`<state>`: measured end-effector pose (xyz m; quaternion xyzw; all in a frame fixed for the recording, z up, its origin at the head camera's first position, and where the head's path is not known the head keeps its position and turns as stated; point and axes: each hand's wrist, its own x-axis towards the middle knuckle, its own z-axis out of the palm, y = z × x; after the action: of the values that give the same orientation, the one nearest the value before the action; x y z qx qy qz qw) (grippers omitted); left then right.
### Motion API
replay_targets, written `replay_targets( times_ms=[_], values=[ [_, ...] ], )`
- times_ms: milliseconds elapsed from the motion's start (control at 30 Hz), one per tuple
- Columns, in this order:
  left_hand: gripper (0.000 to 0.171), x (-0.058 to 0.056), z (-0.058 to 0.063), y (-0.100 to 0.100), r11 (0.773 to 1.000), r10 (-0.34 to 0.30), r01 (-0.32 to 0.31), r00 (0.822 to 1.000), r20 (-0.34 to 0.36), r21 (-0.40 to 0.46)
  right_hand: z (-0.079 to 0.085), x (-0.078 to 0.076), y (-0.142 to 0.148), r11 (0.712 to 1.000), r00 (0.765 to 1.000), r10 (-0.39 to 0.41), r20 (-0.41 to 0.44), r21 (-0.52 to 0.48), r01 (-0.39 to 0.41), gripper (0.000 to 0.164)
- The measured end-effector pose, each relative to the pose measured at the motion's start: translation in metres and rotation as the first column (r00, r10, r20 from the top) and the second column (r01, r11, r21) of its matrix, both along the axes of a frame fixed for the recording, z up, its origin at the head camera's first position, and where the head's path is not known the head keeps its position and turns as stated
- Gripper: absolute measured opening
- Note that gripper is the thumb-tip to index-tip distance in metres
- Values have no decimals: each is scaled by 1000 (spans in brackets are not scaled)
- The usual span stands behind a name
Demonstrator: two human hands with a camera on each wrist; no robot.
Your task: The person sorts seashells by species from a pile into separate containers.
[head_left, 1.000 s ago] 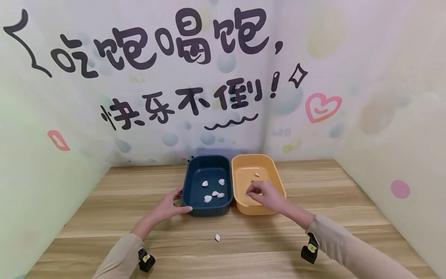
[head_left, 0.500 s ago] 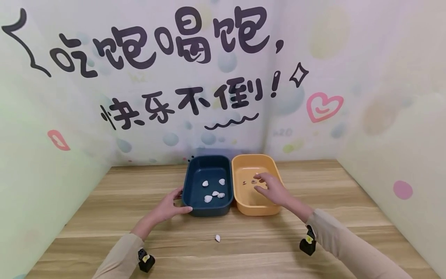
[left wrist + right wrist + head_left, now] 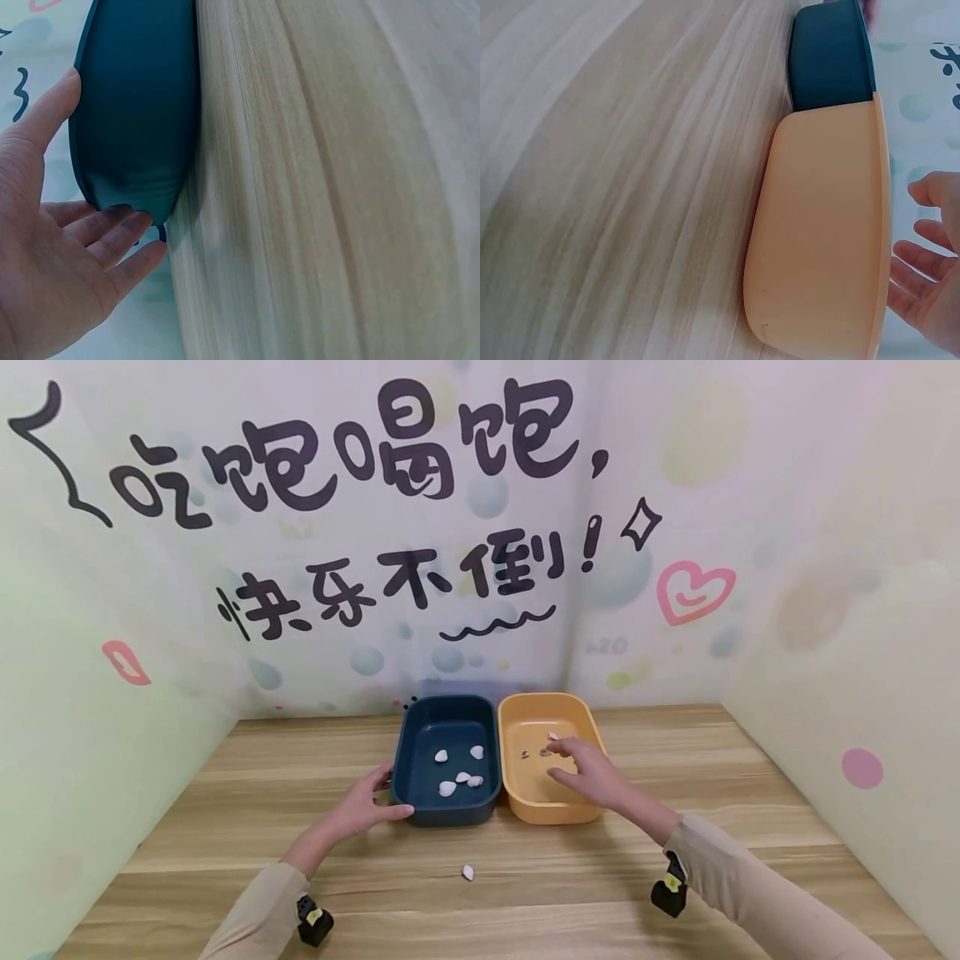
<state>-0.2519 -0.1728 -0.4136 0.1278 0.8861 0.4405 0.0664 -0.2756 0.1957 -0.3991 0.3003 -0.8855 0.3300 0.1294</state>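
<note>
My left hand [image 3: 363, 802] rests against the left side of the dark blue bin [image 3: 447, 816], its thumb at the front corner. In the left wrist view its fingers [image 3: 116, 240] lie loosely extended along the bin's end wall. Several white shells [image 3: 447, 788] are spread on that bin's floor. Over the right part of the yellow bin [image 3: 555, 812], my right hand [image 3: 590, 772] hovers with thumb and fingers apart, nothing between them. Near its fingertips, small brown shells [image 3: 525, 754] and a white shell [image 3: 553, 737] lie on the yellow floor.
A single white shell [image 3: 468, 872] lies on the wooden table [image 3: 375, 893] in front of the bins. The two bins stand side by side near the printed back wall [image 3: 315, 668]; side walls flank the table. Each wrist carries a small black camera [image 3: 315, 922].
My right hand has opened from a pinch and shifted right and back over the yellow bin. A small brown shell now shows at that bin's left. The left hand has stayed put.
</note>
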Motion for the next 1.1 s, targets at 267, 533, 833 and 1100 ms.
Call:
replay_targets(
  times_ms=[267, 533, 833, 1100],
  values=[
    [81, 0, 0, -1, 1000, -1, 1, 1000, 0, -4, 5, 9, -9, 1000, 999, -16, 35, 25, 15, 30],
    [83, 0, 0, 0, 1000, 12, -12, 1000, 11, -8, 11, 19, -22, 999, 999, 32, 43, 19, -32, 31],
    [83, 0, 2, 1, 1000, 4, -4, 1000, -4, -31, 18, 25, -34, 997, 995, 78, 61, 23, -80, 28],
    [82, -1, 0, -1, 999, 8, -8, 1000, -2, -32, 19, 32, -44, 987, 984, 158, 83, 25, -161, 30]
  ],
)
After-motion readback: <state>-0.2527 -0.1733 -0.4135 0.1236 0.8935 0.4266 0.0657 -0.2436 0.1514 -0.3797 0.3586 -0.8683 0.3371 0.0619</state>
